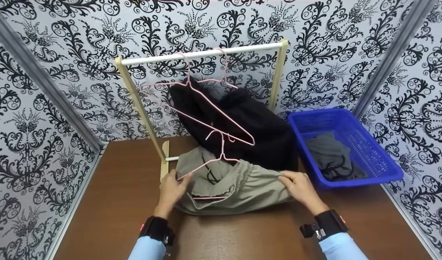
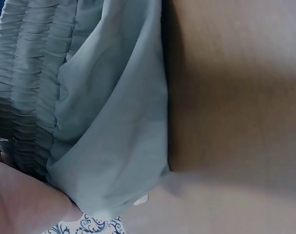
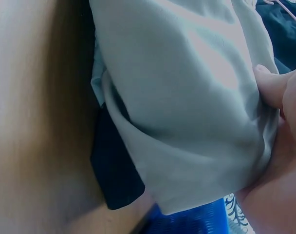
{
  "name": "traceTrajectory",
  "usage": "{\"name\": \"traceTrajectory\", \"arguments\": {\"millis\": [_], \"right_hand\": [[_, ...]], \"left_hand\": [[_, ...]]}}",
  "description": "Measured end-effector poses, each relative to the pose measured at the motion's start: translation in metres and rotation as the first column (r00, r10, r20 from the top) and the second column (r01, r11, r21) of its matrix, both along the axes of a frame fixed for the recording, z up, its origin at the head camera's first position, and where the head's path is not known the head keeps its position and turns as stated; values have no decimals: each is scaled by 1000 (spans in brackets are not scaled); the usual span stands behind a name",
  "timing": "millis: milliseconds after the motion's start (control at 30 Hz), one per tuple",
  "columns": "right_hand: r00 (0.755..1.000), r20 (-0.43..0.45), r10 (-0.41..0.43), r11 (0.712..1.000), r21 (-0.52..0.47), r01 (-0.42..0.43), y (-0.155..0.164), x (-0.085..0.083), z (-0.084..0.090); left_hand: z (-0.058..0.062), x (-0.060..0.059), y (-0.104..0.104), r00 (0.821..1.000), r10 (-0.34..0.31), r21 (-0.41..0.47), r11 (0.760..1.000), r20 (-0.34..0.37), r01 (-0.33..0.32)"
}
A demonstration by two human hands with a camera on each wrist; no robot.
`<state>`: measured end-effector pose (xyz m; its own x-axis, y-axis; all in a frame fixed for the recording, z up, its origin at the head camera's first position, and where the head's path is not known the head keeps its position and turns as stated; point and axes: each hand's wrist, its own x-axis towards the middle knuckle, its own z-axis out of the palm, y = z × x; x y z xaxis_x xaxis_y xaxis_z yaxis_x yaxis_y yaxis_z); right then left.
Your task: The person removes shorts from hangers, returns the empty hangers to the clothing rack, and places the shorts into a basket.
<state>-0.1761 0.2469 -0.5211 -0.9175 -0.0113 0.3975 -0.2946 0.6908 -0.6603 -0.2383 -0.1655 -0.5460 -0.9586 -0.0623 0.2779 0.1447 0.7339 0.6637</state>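
Khaki shorts (image 1: pixel 239 187) with an elastic waistband lie on the brown table (image 1: pixel 116 202). A pink wire hanger (image 1: pixel 222 157) sits partly inside them, and its lower bar shows through the waist opening. My left hand (image 1: pixel 172 186) pinches the left end of the waistband beside the hanger's arm. My right hand (image 1: pixel 296 184) grips the right end. In the left wrist view the shorts (image 2: pixel 104 112) fill the left side, above my left hand (image 2: pixel 21 200). The right wrist view has my thumb (image 3: pixel 274 87) pressed on the shorts (image 3: pixel 187 97).
A wooden rack (image 1: pixel 202 54) stands behind the shorts with two pink hangers (image 1: pixel 206 122) on its rail. A black garment (image 1: pixel 257 130) is heaped below it. A blue basket (image 1: pixel 372 151) at the right holds a grey garment (image 1: pixel 327 155). Patterned walls close in three sides.
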Motion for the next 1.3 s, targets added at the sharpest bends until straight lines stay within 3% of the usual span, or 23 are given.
{"name": "traceTrajectory", "arguments": {"millis": [233, 367, 567, 733, 900, 1133, 1300], "right_hand": [[1000, -25, 1, 1000, -9, -1, -2, -2, 1], [998, -63, 11, 1000, 2, -11, -2, -2, 0], [995, -96, -6, 1000, 23, 8, -1, 0, 2], [992, -123, 2, 1000, 17, 0, -2, 2, 3], [990, -139, 36, 999, 12, -34, -4, 2, 1], [991, -128, -46, 999, -31, 42, -3, 4, -1], [987, -148, -56, 997, -58, 48, -1, 6, -3]], "left_hand": [[-3, 6, -2, 1000, 20, -5, 1000, -24, -20], [0, 10, -2, 996, 35, 21, 999, -81, -34], [10, 14, 4, 981, 40, 80, 996, -190, -26], [24, 16, 11, 969, 56, 73, 997, -240, -40], [35, 19, 17, 963, 80, 76, 995, -256, -62], [42, 26, 23, 962, 116, 119, 989, -246, -89], [49, 31, 29, 958, 124, 136, 987, -260, -91]]}}
